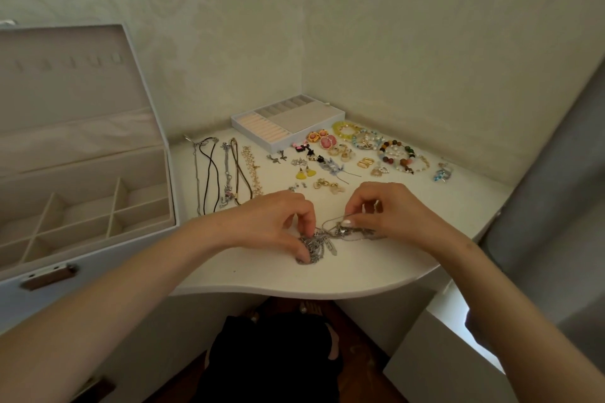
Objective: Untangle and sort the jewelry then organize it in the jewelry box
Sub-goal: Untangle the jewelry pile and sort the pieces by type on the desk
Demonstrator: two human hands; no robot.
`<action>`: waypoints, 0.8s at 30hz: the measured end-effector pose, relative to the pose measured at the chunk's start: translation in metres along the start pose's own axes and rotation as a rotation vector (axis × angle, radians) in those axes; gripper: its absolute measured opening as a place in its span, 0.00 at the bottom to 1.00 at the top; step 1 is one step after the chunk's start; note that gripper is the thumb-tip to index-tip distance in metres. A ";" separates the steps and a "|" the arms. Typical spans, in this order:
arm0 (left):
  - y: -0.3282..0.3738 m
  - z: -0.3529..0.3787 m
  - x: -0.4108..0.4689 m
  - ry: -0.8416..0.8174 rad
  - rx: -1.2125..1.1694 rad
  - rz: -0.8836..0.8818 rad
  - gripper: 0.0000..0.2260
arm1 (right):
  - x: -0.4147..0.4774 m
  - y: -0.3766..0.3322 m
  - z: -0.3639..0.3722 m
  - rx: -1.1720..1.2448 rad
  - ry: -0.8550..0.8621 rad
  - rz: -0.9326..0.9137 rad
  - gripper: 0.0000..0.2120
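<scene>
**Both hands on the tangle**

At far left I see the box (pixel 82 173) standing open on the bench (pixel 360 271), lid up. Just beside it, necklaces (pixel 226 173) lie stretched out in a row. My left hand (pixel 275 222) has its fingers curled down, pinching the left part of the tangle (pixel 322 239) of silver chains, which rests on the bench near the front edge. Behind, a tray (pixel 253 133) sits by the wall, with earrings (pixel 327 157) spread in front of it. My right hand (pixel 389 213) pinches a strand raised from the tangle between thumb and forefinger. Bracelets (pixel 393 150) lie grouped farther right.
</scene>
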State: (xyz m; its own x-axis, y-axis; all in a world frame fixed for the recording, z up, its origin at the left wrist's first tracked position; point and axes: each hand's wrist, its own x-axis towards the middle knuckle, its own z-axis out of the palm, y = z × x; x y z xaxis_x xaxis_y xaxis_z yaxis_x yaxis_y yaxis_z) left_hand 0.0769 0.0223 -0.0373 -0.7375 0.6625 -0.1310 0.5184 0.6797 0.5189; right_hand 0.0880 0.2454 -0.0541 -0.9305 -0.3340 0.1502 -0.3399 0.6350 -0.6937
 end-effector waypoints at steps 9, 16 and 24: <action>0.007 0.002 0.002 0.083 -0.044 0.002 0.11 | -0.005 0.005 -0.025 0.012 0.023 0.032 0.12; 0.008 0.013 0.014 0.057 0.028 0.117 0.12 | -0.018 0.013 -0.037 -0.140 -0.170 0.086 0.08; 0.003 0.011 0.014 0.093 0.102 0.064 0.12 | -0.013 0.013 -0.032 -0.104 -0.066 0.051 0.07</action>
State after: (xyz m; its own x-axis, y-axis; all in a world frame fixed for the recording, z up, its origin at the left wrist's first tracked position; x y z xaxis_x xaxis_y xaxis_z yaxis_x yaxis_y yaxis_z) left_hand 0.0726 0.0371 -0.0466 -0.7363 0.6764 -0.0189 0.6034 0.6689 0.4342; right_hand 0.0915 0.2801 -0.0423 -0.9371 -0.3426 0.0672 -0.3079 0.7202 -0.6218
